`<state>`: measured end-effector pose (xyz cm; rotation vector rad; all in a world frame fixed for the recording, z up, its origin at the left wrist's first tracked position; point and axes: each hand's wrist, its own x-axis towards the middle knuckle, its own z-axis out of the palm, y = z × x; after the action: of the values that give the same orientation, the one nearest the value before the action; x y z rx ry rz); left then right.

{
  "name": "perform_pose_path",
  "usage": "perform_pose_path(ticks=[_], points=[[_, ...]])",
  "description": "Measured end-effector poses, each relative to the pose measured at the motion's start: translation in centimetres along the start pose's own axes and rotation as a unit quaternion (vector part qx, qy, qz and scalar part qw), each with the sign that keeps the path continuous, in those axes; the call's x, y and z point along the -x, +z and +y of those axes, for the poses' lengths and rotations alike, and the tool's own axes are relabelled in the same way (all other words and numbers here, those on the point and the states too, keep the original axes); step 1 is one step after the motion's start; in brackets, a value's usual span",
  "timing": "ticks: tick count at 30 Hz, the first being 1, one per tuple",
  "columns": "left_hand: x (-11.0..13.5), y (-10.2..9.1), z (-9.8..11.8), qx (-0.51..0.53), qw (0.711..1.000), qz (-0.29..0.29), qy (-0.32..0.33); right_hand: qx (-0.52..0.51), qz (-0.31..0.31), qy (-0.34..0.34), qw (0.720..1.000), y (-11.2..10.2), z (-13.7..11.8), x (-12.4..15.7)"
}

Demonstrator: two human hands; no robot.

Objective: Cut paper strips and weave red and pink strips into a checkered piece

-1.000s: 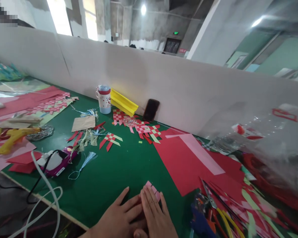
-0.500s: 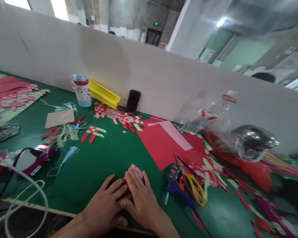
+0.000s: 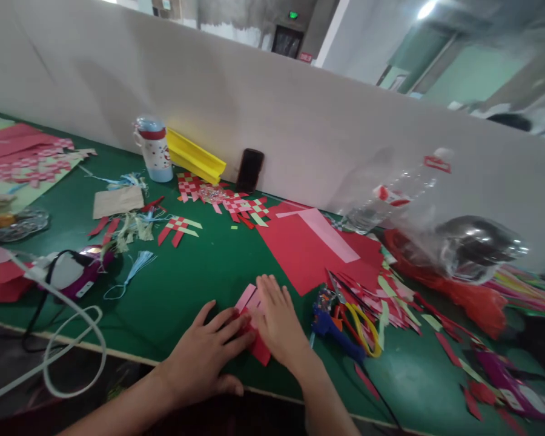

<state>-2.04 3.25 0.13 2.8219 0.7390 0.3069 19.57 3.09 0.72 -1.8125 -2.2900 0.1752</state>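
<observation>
My left hand (image 3: 205,353) lies flat on the green table, fingers spread, its fingertips on a small stack of red and pink paper strips (image 3: 251,309). My right hand (image 3: 279,324) lies flat over the right side of the same strips, fingers stretched forward. Both hands press the paper down near the table's front edge. Part of the strips is hidden under the palms.
Scissors with yellow handles and a blue tool (image 3: 345,324) lie just right of my hands beside a red sheet (image 3: 309,248). Woven paper pieces (image 3: 227,203), a cup (image 3: 157,151), a phone (image 3: 249,171), a plastic bottle (image 3: 390,197) and a white cable (image 3: 72,339) surround them.
My right hand has slid forward over the strips, so more red paper shows below it. The view has tilted down and shifted slightly.
</observation>
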Motion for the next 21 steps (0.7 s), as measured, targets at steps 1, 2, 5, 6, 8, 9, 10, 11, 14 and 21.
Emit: perform_pose_path(ticks=[1, 2, 5, 6, 8, 9, 10, 11, 14, 21], points=[[0.0, -0.1, 0.1, 0.003, 1.0, 0.0, -0.008, -0.001, 0.024, 0.011, 1.0, 0.0, 0.5, 0.0], [0.0, -0.3, 0.1, 0.004, 1.0, 0.001, -0.01, -0.003, 0.044, 0.013, 0.999, 0.0, 0.8, 0.2], [-0.1, -0.6, 0.3, 0.0, 1.0, 0.007, -0.01, -0.012, 0.059, -0.048, 0.997, -0.2, 0.8, 1.4], [-0.2, -0.6, 0.3, -0.003, 1.0, 0.011, -0.009, -0.011, 0.051, -0.077, 0.996, -0.3, 0.4, 1.9], [-0.2, -0.7, 0.3, -0.005, 1.0, 0.017, -0.007, -0.006, 0.032, -0.128, 0.991, -0.5, -0.5, 2.8], [-0.2, -0.7, 0.3, -0.004, 1.0, 0.018, -0.006, -0.005, 0.02, -0.147, 0.989, -0.6, -1.0, 3.0], [-0.3, -0.7, 0.3, -0.003, 1.0, 0.018, -0.006, -0.005, 0.008, -0.16, 0.987, -0.6, -1.5, 3.1], [-0.3, -0.6, 0.3, -0.003, 1.0, 0.017, -0.006, -0.007, -0.003, -0.166, 0.986, -0.7, -1.7, 3.1], [-0.4, -0.5, 0.2, -0.007, 1.0, 0.015, -0.005, -0.009, -0.02, -0.155, 0.988, -0.5, -1.7, 2.5], [-0.3, -0.2, 0.1, 0.002, 1.0, 0.019, -0.002, -0.005, -0.02, -0.101, 0.995, 0.2, -0.4, 1.3]])
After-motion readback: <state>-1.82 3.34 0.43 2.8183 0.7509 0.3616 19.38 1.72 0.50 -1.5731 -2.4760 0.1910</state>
